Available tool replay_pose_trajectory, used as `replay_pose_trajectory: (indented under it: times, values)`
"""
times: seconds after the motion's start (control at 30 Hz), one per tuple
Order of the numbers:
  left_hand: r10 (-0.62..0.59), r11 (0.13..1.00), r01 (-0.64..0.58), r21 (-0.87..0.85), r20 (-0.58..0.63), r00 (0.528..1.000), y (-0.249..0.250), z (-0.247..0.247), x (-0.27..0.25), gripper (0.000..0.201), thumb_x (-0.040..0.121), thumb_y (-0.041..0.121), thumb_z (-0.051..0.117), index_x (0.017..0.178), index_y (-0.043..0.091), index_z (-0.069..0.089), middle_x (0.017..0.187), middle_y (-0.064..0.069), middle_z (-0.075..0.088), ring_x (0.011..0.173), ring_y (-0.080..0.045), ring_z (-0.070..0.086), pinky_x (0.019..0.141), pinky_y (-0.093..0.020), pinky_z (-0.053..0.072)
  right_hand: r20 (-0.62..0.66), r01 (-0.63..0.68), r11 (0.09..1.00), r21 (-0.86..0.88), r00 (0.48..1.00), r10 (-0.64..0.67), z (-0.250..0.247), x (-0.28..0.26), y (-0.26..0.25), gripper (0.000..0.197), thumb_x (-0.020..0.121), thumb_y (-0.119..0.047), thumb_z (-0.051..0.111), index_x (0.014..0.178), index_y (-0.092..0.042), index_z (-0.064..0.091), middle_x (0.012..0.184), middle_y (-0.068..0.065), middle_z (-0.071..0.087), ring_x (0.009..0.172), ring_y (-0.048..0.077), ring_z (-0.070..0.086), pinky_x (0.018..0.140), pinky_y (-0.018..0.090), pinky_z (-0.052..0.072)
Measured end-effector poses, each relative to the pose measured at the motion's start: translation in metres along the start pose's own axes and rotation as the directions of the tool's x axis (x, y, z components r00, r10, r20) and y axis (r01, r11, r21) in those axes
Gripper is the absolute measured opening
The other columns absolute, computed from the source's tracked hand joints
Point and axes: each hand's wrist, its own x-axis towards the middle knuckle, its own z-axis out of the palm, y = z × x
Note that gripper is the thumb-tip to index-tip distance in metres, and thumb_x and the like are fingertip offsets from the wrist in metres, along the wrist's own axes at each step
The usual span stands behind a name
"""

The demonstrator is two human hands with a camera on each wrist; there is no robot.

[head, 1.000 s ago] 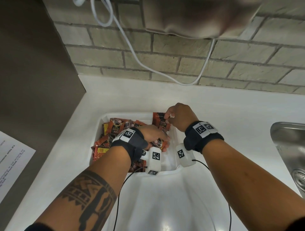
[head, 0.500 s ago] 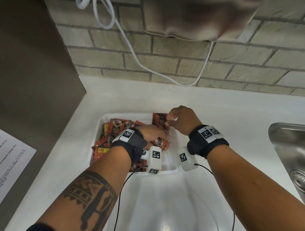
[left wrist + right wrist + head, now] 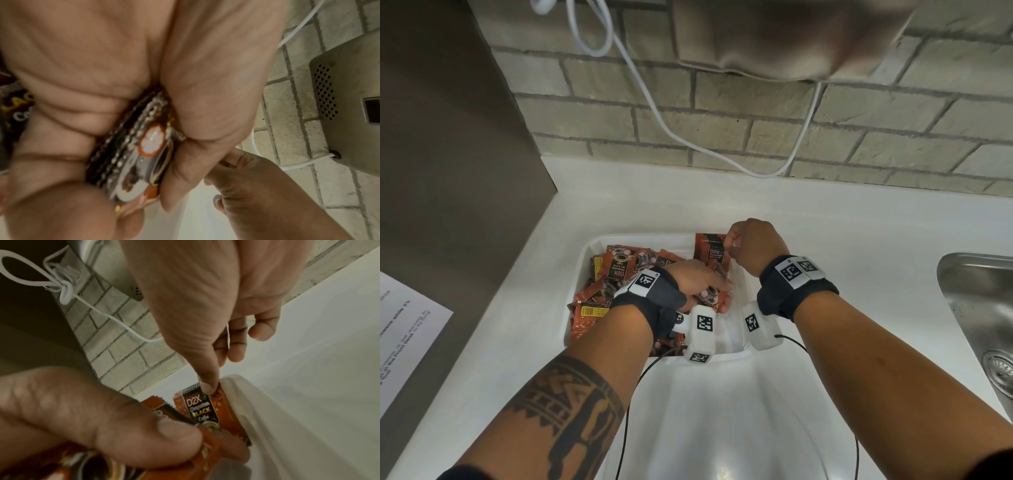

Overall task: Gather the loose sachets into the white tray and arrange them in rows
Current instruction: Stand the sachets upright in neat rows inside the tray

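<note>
Far left there's a sheet of paper (image 3: pixel 404 342) on the dark surface next to the white counter (image 3: pixel 825 233). Then the white tray (image 3: pixel 585 253), whose left side is a jumbled heap of loose sachets (image 3: pixel 616 267), red-orange coffee packets lying every which way. The left hand (image 3: pixel 697 277) sits in the middle of the tray with its fingers curled round a stack of sachets (image 3: pixel 131 155), thumb clamped on one side, same grip as a second ago. To its right, a neat row of sachets (image 3: pixel 710 250) stands upright against the tray's far right corner. The right hand (image 3: pixel 753 246) has its index fingertip pressing down on the top edge of the front sachet there, the other fingers loosely curled and not gripping anything. Compared with a second ago that hand has hardly shifted, just nudged a bit toward the corner. Far right, the edge of a steel sink (image 3: pixel 983 308)
</note>
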Motion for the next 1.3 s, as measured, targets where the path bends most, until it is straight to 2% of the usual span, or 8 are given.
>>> replay_pose_trajectory:
  times: [0.33, 0.6, 0.77, 0.83, 0.93, 1.07, 1.2, 1.3]
  values:
    - [-0.015, 1.0, 0.015, -0.006, -0.014, 1.0, 0.004, 0.002, 0.0, 0.015, 0.1, 0.01, 0.06, 0.096, -0.004, 0.064, 0.095, -0.02, 0.065, 0.077, -0.026, 0.06, 0.068, -0.033, 0.05, -0.025, -0.001, 0.999, 0.042, 1.0, 0.002, 0.001, 0.004, 0.006, 0.006, 0.086, -0.018, 0.072, 0.091, -0.021, 0.069, 0.09, -0.007, 0.054, 0.088, 0.017, 0.058, 0.074, 0.027, 0.044]
    - [-0.006, 1.0, 0.006, 0.017, 0.001, 1.0, 0.003, 0.0, -0.001, 0.017, 0.099, 0.012, 0.061, 0.095, -0.005, 0.065, 0.088, -0.018, 0.067, 0.089, -0.031, 0.058, 0.071, -0.035, 0.048, -0.027, 0.022, 0.999, 0.037, 0.999, -0.021, -0.001, 0.002, 0.008, 0.012, 0.084, -0.021, 0.075, 0.094, -0.022, 0.068, 0.1, -0.001, 0.057, 0.093, 0.019, 0.058, 0.08, 0.031, 0.049]
    - [0.063, 0.998, -0.063, -0.027, -0.001, 0.998, 0.002, -0.003, -0.007, 0.018, 0.098, 0.01, 0.064, 0.106, -0.006, 0.063, 0.087, -0.02, 0.067, 0.067, -0.024, 0.065, 0.055, -0.027, 0.056, -0.128, 0.072, 0.991, 0.111, 0.99, -0.057, -0.007, -0.009, 0.01, 0.006, 0.087, -0.029, 0.071, 0.091, -0.026, 0.068, 0.093, -0.007, 0.06, 0.082, 0.01, 0.055, 0.065, 0.018, 0.037]
    - [0.122, 0.992, -0.121, -0.026, 0.02, 0.992, 0.003, -0.006, -0.011, 0.019, 0.096, 0.011, 0.067, 0.109, -0.003, 0.063, 0.087, -0.018, 0.068, 0.07, -0.024, 0.068, 0.058, -0.029, 0.056, -0.03, 0.084, 0.982, 0.171, 0.996, -0.08, -0.011, -0.017, 0.007, 0.009, 0.088, -0.034, 0.072, 0.092, -0.027, 0.068, 0.09, -0.012, 0.065, 0.08, 0.007, 0.058, 0.065, 0.015, 0.039]
    - [0.224, 0.974, -0.224, -0.02, 0.026, 0.974, 0.001, -0.009, -0.014, 0.026, 0.094, 0.012, 0.071, 0.116, -0.001, 0.065, 0.092, -0.013, 0.069, 0.085, -0.024, 0.071, 0.06, -0.028, 0.06, 0.13, 0.058, 0.969, 0.239, 0.987, -0.091, -0.018, -0.025, 0.003, 0.018, 0.087, -0.035, 0.073, 0.101, -0.024, 0.071, 0.093, -0.011, 0.07, 0.088, 0.007, 0.063, 0.074, 0.017, 0.045]
    - [0.339, 0.938, -0.341, -0.068, -0.041, 0.94, -0.003, -0.009, -0.011, 0.027, 0.091, 0.013, 0.074, 0.116, 0.005, 0.068, 0.094, -0.007, 0.07, 0.086, -0.018, 0.07, 0.067, -0.032, 0.061, 0.123, 0.055, 0.928, 0.368, 0.987, -0.107, -0.028, -0.028, 0.003, 0.013, 0.083, -0.028, 0.079, 0.094, -0.022, 0.073, 0.088, -0.008, 0.072, 0.089, 0.012, 0.067, 0.081, 0.024, 0.049]
    - [0.393, 0.909, -0.379, -0.175, 0.056, 0.918, -0.006, -0.011, -0.015, 0.02, 0.093, 0.002, 0.067, 0.11, 0.013, 0.067, 0.096, -0.006, 0.067, 0.091, -0.02, 0.067, 0.077, -0.033, 0.061, 0.121, 0.062, 0.909, 0.411, 0.985, -0.122, -0.034, -0.027, 0.004, 0.008, 0.082, -0.019, 0.08, 0.088, -0.021, 0.074, 0.081, -0.006, 0.072, 0.08, 0.013, 0.066, 0.087, 0.035, 0.053]
    - [0.403, 0.904, -0.386, -0.186, 0.061, 0.913, -0.006, -0.013, -0.018, 0.025, 0.092, -0.002, 0.065, 0.114, 0.01, 0.065, 0.098, -0.008, 0.068, 0.092, -0.021, 0.068, 0.078, -0.036, 0.062, 0.096, 0.068, 0.906, 0.417, 0.988, -0.119, -0.038, -0.026, 0.003, 0.006, 0.084, -0.016, 0.079, 0.087, -0.02, 0.074, 0.075, -0.009, 0.069, 0.071, 0.008, 0.062, 0.085, 0.034, 0.053]
